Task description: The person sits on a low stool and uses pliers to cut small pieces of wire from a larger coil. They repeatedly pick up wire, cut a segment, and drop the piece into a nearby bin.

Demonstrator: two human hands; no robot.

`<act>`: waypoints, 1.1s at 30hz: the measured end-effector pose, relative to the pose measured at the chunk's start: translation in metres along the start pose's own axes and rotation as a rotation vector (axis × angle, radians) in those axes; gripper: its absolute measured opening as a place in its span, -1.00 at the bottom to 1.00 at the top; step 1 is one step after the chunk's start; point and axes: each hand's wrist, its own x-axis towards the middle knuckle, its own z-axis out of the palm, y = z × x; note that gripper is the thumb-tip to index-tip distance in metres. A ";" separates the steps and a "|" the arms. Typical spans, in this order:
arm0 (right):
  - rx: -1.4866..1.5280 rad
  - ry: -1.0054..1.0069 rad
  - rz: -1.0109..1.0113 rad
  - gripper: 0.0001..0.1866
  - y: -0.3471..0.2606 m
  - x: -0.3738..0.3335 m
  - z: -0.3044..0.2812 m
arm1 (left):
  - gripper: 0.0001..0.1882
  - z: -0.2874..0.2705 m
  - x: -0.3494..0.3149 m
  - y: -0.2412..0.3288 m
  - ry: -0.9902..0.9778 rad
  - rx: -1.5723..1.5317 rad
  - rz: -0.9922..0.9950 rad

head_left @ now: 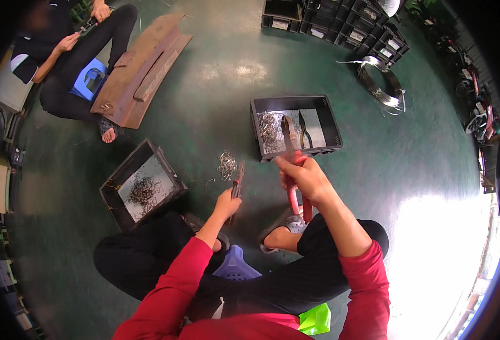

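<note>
My left hand is closed around slim pliers, their jaws pointing away from me. A small pile of bent shiny wire pieces lies on the floor just beyond it. Over the near edge of a black crate, my right hand grips large red-handled pliers. Their head is blurred, so I cannot tell its exact shape or whether it holds anything. Inside that crate are many bent wire pieces and dark pliers. My feet rest on either side of a purple stool.
A second black crate with a heap of wire pieces stands left. Opened cardboard lies beside a seated person with a tool. Stacked black crates and a wire coil are at far right.
</note>
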 end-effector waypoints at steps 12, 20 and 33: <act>-0.196 0.096 -0.074 -0.50 -0.010 -0.013 0.019 | -0.63 -0.063 -0.087 0.144 0.162 -0.181 0.520; -0.238 0.115 -0.074 -0.49 -0.020 -0.016 0.025 | -0.67 -0.063 -0.103 0.159 0.226 -0.203 0.567; -0.401 0.236 -0.141 -0.51 -0.012 -0.006 0.028 | -0.66 -0.070 -0.118 0.164 0.213 -0.051 0.545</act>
